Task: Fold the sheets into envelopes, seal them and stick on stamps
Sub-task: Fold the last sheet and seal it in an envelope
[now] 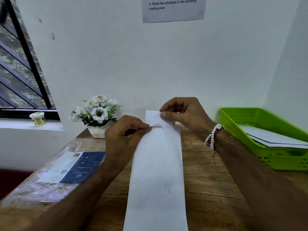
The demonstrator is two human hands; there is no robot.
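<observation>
A long white envelope lies lengthwise on the wooden table, its open end pointing away from me. Faint pencil marks show on its face. My right hand pinches the raised flap at the far end between thumb and fingers. My left hand pinches the envelope's mouth at its left edge, next to a small white strip at the flap's fold. A beaded bracelet sits on my right wrist.
A green plastic basket holding white envelopes stands at the right. A clear plastic pack with a blue label lies at the left. A pot of white flowers stands by the wall; an instruction sheet hangs above.
</observation>
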